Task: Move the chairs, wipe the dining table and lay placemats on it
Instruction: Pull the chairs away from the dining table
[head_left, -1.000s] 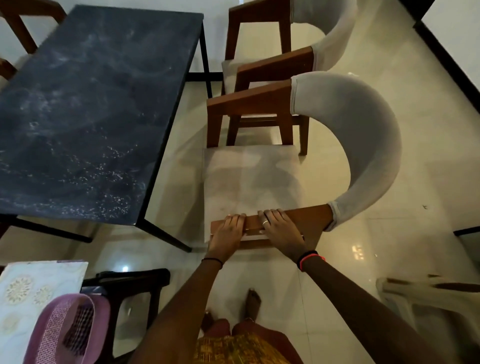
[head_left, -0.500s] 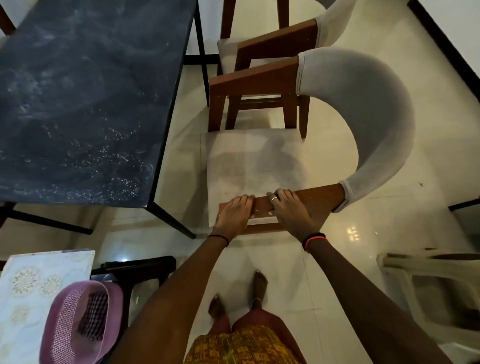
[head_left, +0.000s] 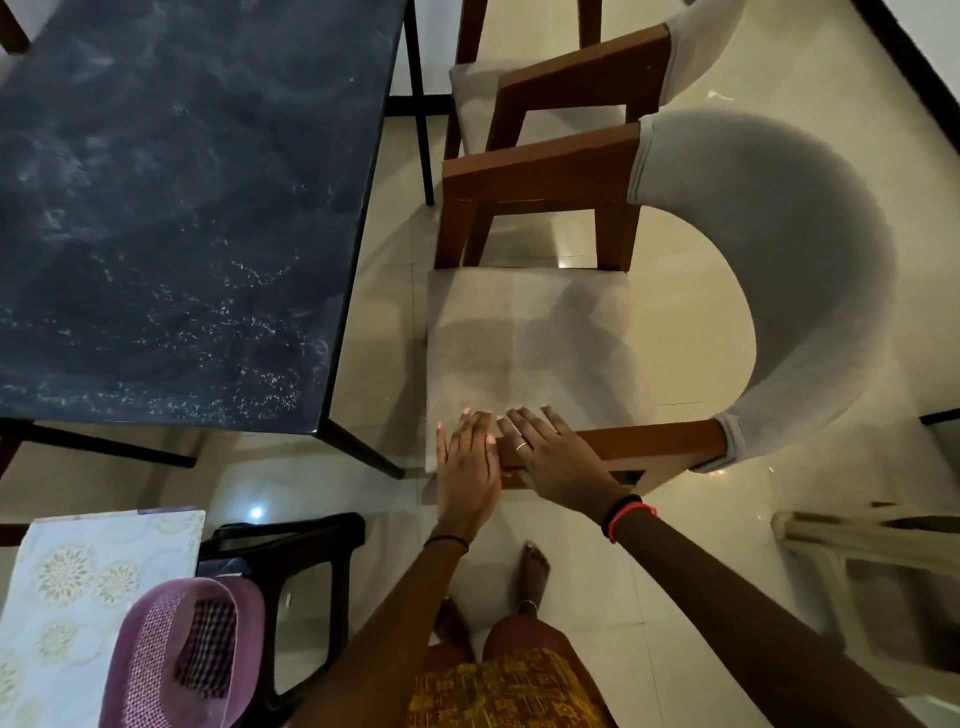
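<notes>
Our left hand (head_left: 467, 467) and right hand (head_left: 553, 457) lie flat, fingers straight, side by side on the near wooden armrest (head_left: 660, 441) of the upholstered chair (head_left: 530, 338), just beside the dining table (head_left: 182, 208). Our thumbs are hidden.

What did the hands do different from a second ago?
The left hand and right hand loosened: fingers that curled over the wooden armrest now lie straight on it. The chair and the table look unmoved.
</notes>
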